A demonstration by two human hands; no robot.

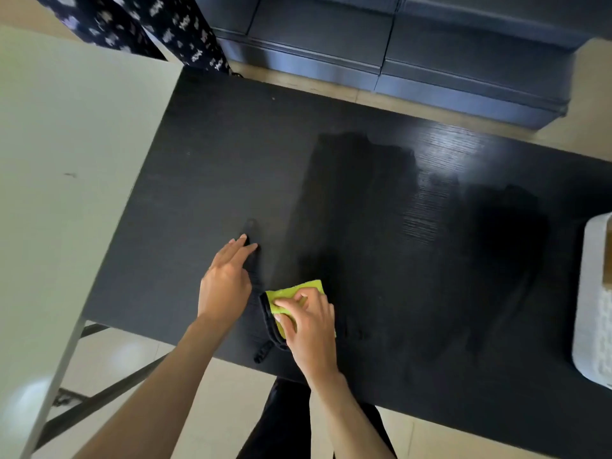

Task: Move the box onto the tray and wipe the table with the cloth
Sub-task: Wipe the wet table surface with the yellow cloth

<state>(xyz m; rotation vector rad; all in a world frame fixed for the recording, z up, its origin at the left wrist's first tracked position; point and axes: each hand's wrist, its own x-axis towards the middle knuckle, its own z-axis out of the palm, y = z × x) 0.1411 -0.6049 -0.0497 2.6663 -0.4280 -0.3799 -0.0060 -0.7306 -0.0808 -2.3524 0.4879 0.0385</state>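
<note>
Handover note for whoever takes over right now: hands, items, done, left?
Left hand: flat, open on the black table, empty.
Right hand: pressing the yellow-green cloth with dark edging onto the table near its front edge.
White tray at the right edge, with what looks like the cardboard box on it, mostly out of frame.
Done: dark wiped streaks middle and right.
Left: left part looks unwiped.

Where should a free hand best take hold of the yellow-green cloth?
Likely at the far edge of the cloth, coming from above. It lies flat on the black table, and the right hand presses on its near part, so only the far strip shows free.
</note>
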